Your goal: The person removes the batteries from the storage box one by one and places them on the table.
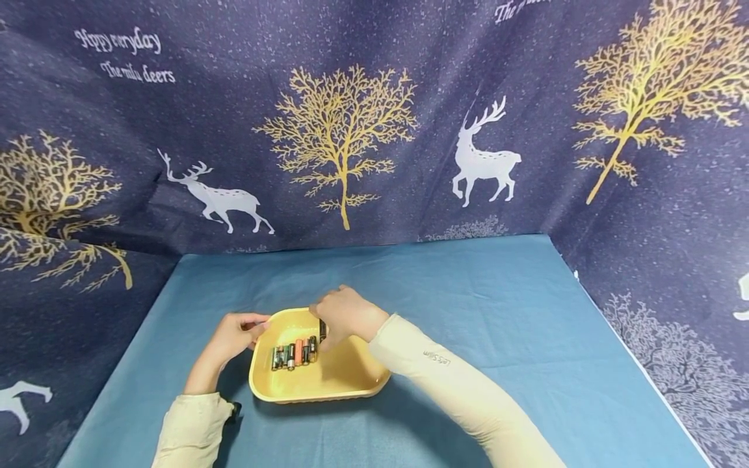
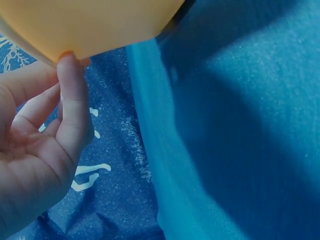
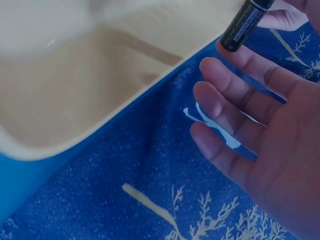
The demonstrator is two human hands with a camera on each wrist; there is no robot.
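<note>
A yellow plastic tray (image 1: 351, 390) stands on the blue cloth. My left hand (image 1: 229, 338) pinches its left rim between thumb and fingertips; the left wrist view shows this hand (image 2: 45, 130) at the tray's edge (image 2: 100, 25). Inside the tray, several batteries (image 1: 291, 356) lie side by side in a row, mostly dark, one of them orange. My right hand (image 1: 348, 315) reaches over the far rim and holds a black battery (image 1: 322, 330) just right of that row. Up close, the black battery (image 3: 245, 25) sits at the index fingertip, with the other fingers extended; the thumb is partly out of frame.
A blue cloth (image 1: 468, 312) covers the table around the tray. Dark fabric with white deer and golden trees (image 1: 345, 130) hangs behind and at both sides. A small dark object (image 1: 235, 411) shows beside the left cuff; its kind is unclear.
</note>
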